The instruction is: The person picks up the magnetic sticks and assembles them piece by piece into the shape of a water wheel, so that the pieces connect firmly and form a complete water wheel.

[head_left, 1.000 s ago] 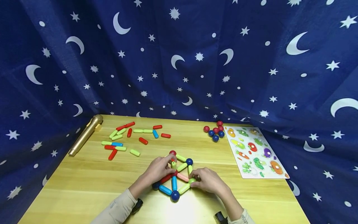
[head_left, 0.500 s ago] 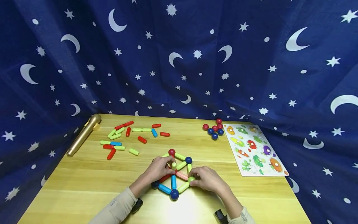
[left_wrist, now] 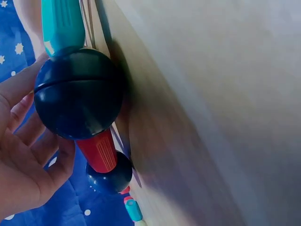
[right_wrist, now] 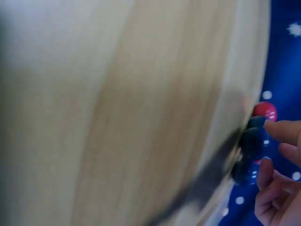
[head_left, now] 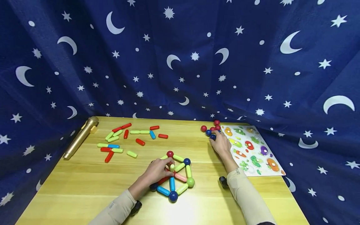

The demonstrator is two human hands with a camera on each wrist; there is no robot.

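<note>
My left hand (head_left: 157,171) pinches a light green magnetic stick (head_left: 172,168) standing upright at the middle of a flat six-sided frame of magnetic sticks and balls. The frame has a red ball (head_left: 170,154) at its far corner, a green ball (head_left: 190,182) at the right and a blue ball (head_left: 173,196) nearest me. In the left wrist view a dark ball (left_wrist: 77,99) hides part of the left hand's fingers. At the back right, my right hand (head_left: 221,144) has thumb and finger on either side of a blue ball (head_left: 212,137) at the front of a cluster.
Red balls (head_left: 203,128) sit in that cluster, beside a vegetable picture board (head_left: 254,150). Loose magnetic sticks (head_left: 140,142) lie scattered at the back left. A gold toy microphone (head_left: 81,137) lies along the left edge. A starry blue curtain (head_left: 180,78) hangs behind the table.
My right hand has left the green ball and moved away and rightward to the blue balls. The left hand stays at the upright stick. The head view has shifted slightly.
</note>
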